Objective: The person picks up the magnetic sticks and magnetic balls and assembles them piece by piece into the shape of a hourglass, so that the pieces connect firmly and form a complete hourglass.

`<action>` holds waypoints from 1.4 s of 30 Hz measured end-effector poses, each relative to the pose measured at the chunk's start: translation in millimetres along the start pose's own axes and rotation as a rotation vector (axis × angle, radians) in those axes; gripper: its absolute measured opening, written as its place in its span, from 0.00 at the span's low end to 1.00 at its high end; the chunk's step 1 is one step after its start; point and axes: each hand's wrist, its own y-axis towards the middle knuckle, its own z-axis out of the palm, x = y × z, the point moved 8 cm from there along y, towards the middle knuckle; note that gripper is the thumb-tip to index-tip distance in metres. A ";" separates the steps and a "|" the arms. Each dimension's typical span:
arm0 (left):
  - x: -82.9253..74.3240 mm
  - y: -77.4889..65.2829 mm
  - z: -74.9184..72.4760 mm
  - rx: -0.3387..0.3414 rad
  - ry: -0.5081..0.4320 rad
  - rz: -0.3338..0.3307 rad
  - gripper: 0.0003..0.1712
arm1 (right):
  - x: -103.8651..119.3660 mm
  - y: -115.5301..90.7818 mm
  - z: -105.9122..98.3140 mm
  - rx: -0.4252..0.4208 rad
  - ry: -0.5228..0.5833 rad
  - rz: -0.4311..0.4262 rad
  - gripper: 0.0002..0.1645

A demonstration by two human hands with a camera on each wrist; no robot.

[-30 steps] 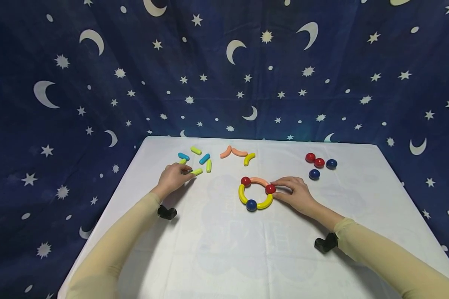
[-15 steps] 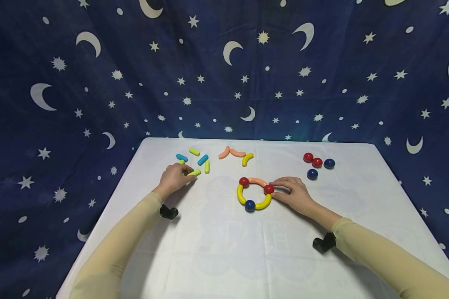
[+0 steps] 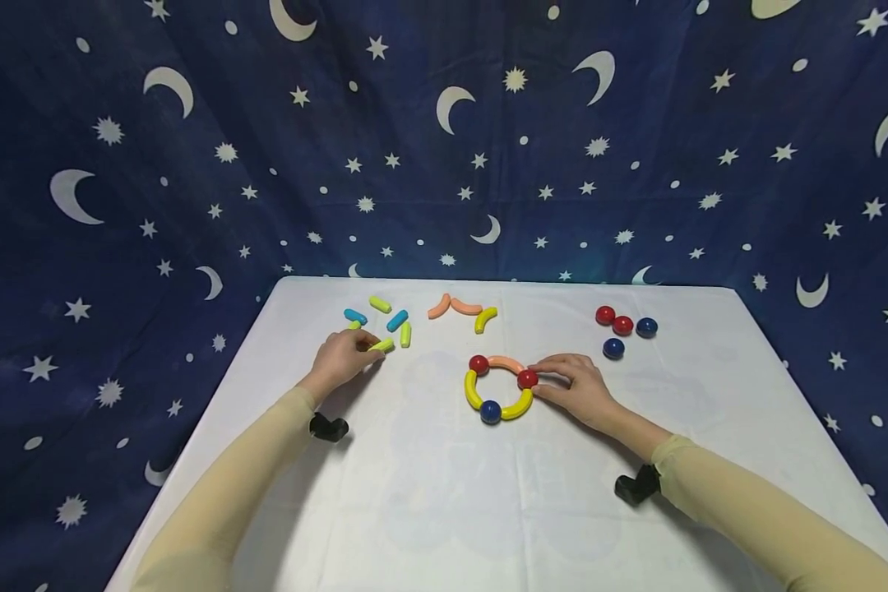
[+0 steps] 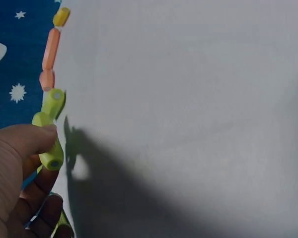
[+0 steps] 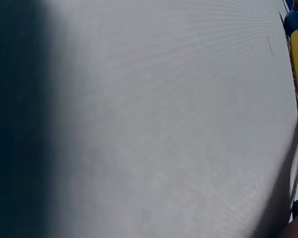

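Each hand is gripping a small piece over a white bench: the left hand a green rod, the right hand a red ball.
The left grip is pinching the green rod between thumb and fingers, with loose green rods and blue rods lying near it. The right grip is pinching the red ball, which is sitting in a ring between an orange curved rod and a yellow curved rod; a blue ball, a second yellow curved rod and another red ball are rounding out the ring. Spare curved rods are lying behind it, and four loose balls are resting toward the back right.
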 end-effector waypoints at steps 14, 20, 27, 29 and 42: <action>-51.1 -18.2 30.9 0.119 -0.356 0.140 0.17 | -3.2 -13.3 13.9 0.011 0.013 0.015 0.24; -89.6 -14.5 48.5 0.156 -0.381 0.216 0.12 | -3.2 -11.1 14.0 0.014 0.007 0.011 0.25; -122.5 -4.9 66.8 0.177 -0.385 0.287 0.13 | -2.1 -6.8 8.6 0.001 -0.003 -0.010 0.25; -126.3 -3.0 70.7 0.183 -0.387 0.288 0.13 | -1.8 -6.1 7.6 0.002 0.000 -0.010 0.25; -136.4 8.7 81.5 0.181 -0.429 0.284 0.14 | -1.7 -0.7 0.0 -0.008 -0.013 -0.019 0.24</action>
